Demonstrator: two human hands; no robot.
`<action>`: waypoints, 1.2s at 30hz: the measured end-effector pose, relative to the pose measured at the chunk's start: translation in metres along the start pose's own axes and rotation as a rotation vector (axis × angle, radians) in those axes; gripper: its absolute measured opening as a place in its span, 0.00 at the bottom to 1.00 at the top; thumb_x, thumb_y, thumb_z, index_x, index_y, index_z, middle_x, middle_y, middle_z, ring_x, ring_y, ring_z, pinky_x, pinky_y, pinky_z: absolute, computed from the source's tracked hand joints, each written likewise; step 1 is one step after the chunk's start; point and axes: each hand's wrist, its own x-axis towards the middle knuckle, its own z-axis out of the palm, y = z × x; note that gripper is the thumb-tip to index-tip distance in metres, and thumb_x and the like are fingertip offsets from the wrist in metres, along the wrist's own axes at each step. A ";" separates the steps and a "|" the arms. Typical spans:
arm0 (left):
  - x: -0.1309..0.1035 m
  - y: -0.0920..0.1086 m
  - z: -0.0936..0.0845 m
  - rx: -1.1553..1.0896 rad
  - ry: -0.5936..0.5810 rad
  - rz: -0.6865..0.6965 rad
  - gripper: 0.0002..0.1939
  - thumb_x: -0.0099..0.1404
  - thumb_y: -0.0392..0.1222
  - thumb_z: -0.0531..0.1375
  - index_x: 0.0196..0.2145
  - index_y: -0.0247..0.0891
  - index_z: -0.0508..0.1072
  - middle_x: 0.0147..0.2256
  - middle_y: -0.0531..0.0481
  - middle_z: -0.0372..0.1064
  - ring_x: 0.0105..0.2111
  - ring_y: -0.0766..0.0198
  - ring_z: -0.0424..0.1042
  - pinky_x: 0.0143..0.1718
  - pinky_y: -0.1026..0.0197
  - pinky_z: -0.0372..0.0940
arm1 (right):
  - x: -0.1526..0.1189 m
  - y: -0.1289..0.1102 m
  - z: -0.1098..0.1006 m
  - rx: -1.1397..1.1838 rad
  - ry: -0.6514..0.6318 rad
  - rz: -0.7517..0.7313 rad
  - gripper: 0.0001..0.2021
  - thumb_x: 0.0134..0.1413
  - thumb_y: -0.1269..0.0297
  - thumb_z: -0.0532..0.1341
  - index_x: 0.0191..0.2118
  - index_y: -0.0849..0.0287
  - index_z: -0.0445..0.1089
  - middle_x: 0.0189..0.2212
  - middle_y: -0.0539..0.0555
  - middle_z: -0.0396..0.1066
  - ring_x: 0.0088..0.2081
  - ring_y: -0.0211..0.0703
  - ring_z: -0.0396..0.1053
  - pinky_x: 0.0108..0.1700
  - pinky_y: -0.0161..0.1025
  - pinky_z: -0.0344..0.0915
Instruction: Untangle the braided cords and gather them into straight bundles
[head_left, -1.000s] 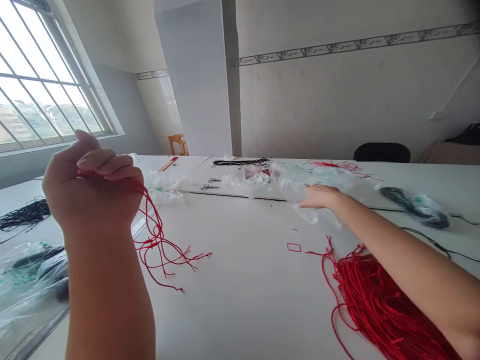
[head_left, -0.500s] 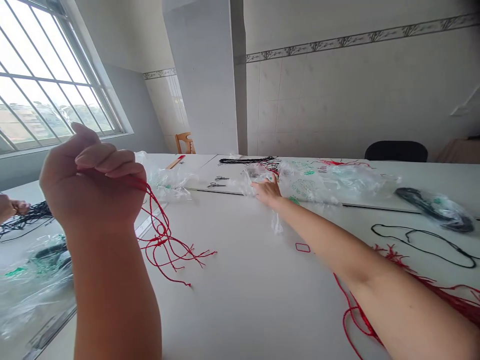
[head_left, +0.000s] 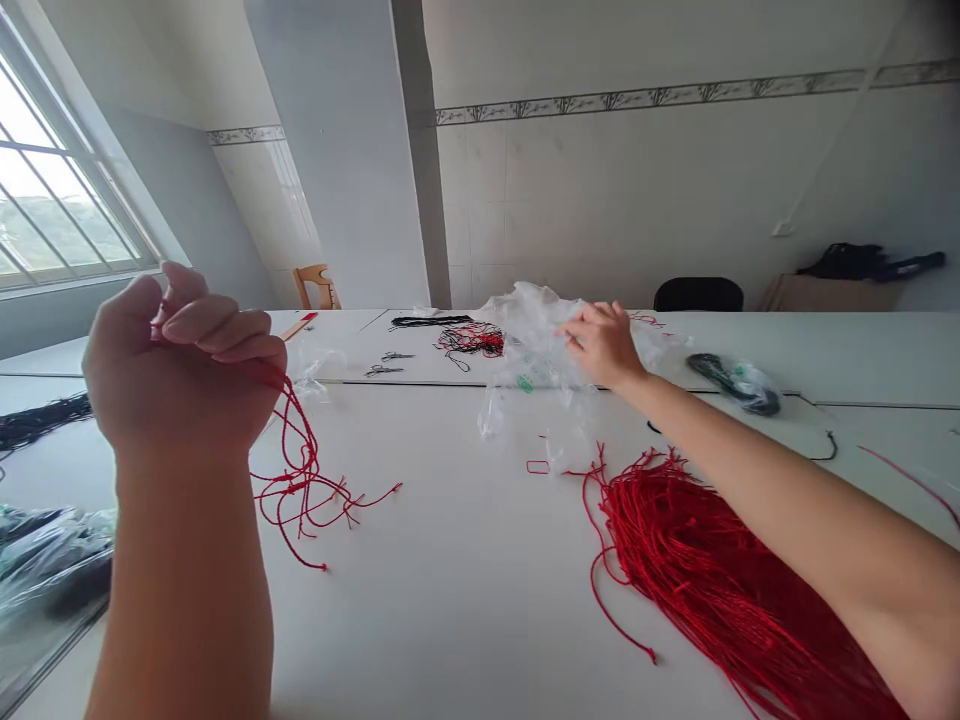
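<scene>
My left hand (head_left: pixel 180 365) is raised in a fist, shut on a few red cords (head_left: pixel 304 480) whose knotted ends trail down onto the white table (head_left: pixel 450 600). My right hand (head_left: pixel 604 345) reaches across the table and grips a crumpled clear plastic bag (head_left: pixel 532 340), lifting it off the surface. A large bundle of red cords (head_left: pixel 705 570) lies on the table under my right forearm.
Farther back lie scissors (head_left: pixel 382 370), a tangle of black and red cord (head_left: pixel 469 340), a black cord bundle in plastic (head_left: pixel 735 380) and a small red loop (head_left: pixel 537 466). Black cords (head_left: pixel 37 420) and bagged items (head_left: pixel 45 570) sit at left. Chairs stand behind the table.
My right hand swept left across the bags, then closed on the plastic bag and lifted it. The left hand stayed raised with the cords. The camera view shifted.
</scene>
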 end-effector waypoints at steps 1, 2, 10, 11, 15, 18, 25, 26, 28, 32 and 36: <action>-0.002 -0.003 0.005 -0.044 -0.013 -0.022 0.10 0.69 0.35 0.51 0.29 0.44 0.63 0.15 0.58 0.52 0.14 0.69 0.55 0.16 0.62 0.47 | -0.014 0.002 0.010 0.022 -0.057 0.010 0.14 0.61 0.71 0.56 0.43 0.55 0.79 0.43 0.58 0.73 0.53 0.54 0.65 0.63 0.58 0.51; -0.005 -0.007 0.010 -0.082 -0.023 -0.046 0.10 0.67 0.34 0.52 0.29 0.44 0.63 0.15 0.58 0.52 0.14 0.69 0.55 0.15 0.62 0.47 | -0.027 0.004 0.019 0.049 -0.112 0.019 0.13 0.60 0.72 0.58 0.42 0.57 0.80 0.43 0.58 0.74 0.52 0.55 0.66 0.60 0.57 0.57; -0.030 -0.038 0.044 -0.078 -0.085 -0.296 0.08 0.69 0.37 0.54 0.31 0.45 0.65 0.14 0.58 0.53 0.14 0.68 0.56 0.14 0.65 0.53 | -0.069 0.025 0.008 0.295 -0.312 0.027 0.25 0.63 0.59 0.60 0.64 0.56 0.65 0.62 0.58 0.66 0.61 0.46 0.65 0.61 0.41 0.62; -0.032 -0.043 0.047 -0.058 -0.098 -0.308 0.07 0.67 0.37 0.55 0.30 0.45 0.65 0.14 0.58 0.51 0.14 0.68 0.55 0.13 0.66 0.52 | -0.072 0.034 -0.001 0.301 -0.316 0.064 0.23 0.66 0.59 0.56 0.63 0.57 0.65 0.63 0.59 0.65 0.62 0.46 0.64 0.61 0.42 0.61; -0.038 -0.068 0.058 -0.009 -0.146 -0.385 0.07 0.64 0.36 0.58 0.27 0.41 0.65 0.13 0.58 0.46 0.14 0.69 0.53 0.14 0.67 0.52 | -0.094 0.065 -0.030 0.303 -0.507 0.180 0.16 0.66 0.59 0.55 0.51 0.56 0.75 0.50 0.57 0.77 0.49 0.49 0.74 0.52 0.43 0.68; -0.045 -0.102 0.070 -0.024 -0.197 -0.555 0.11 0.67 0.35 0.56 0.26 0.38 0.68 0.15 0.58 0.48 0.15 0.70 0.55 0.15 0.69 0.55 | -0.115 0.063 -0.031 0.291 -0.701 0.197 0.11 0.60 0.58 0.62 0.44 0.54 0.79 0.43 0.56 0.81 0.42 0.51 0.78 0.46 0.43 0.70; -0.083 -0.199 0.073 0.068 -0.174 -1.016 0.14 0.73 0.40 0.54 0.31 0.34 0.74 0.21 0.54 0.56 0.18 0.70 0.59 0.17 0.69 0.60 | -0.128 0.016 -0.015 0.351 -0.763 0.075 0.29 0.61 0.53 0.62 0.66 0.53 0.64 0.63 0.58 0.68 0.60 0.53 0.69 0.57 0.43 0.65; -0.088 -0.208 0.069 0.094 -0.152 -1.069 0.13 0.72 0.40 0.56 0.31 0.34 0.74 0.22 0.53 0.57 0.19 0.70 0.60 0.18 0.69 0.61 | -0.129 0.014 -0.018 0.358 -0.757 0.069 0.28 0.63 0.53 0.61 0.66 0.53 0.64 0.63 0.58 0.67 0.60 0.52 0.68 0.58 0.43 0.64; -0.093 -0.217 0.061 0.116 -0.114 -1.126 0.11 0.71 0.40 0.57 0.33 0.34 0.75 0.24 0.52 0.60 0.20 0.70 0.62 0.18 0.69 0.62 | -0.130 0.020 -0.028 0.363 -0.761 0.076 0.23 0.64 0.56 0.59 0.62 0.52 0.69 0.60 0.57 0.71 0.58 0.52 0.70 0.57 0.43 0.64; -0.073 -0.200 0.056 0.015 -0.073 -1.017 0.05 0.68 0.34 0.59 0.33 0.35 0.72 0.24 0.53 0.61 0.21 0.69 0.65 0.18 0.70 0.64 | -0.139 0.062 -0.055 0.345 -0.800 0.157 0.15 0.63 0.57 0.60 0.51 0.48 0.78 0.50 0.50 0.79 0.48 0.46 0.76 0.49 0.36 0.68; -0.030 -0.147 0.066 -0.134 -0.137 -0.716 0.08 0.60 0.25 0.57 0.33 0.36 0.70 0.22 0.54 0.64 0.20 0.70 0.68 0.18 0.71 0.66 | -0.150 0.119 -0.070 0.155 -0.687 0.382 0.16 0.63 0.60 0.58 0.52 0.53 0.77 0.50 0.55 0.78 0.48 0.49 0.76 0.49 0.40 0.67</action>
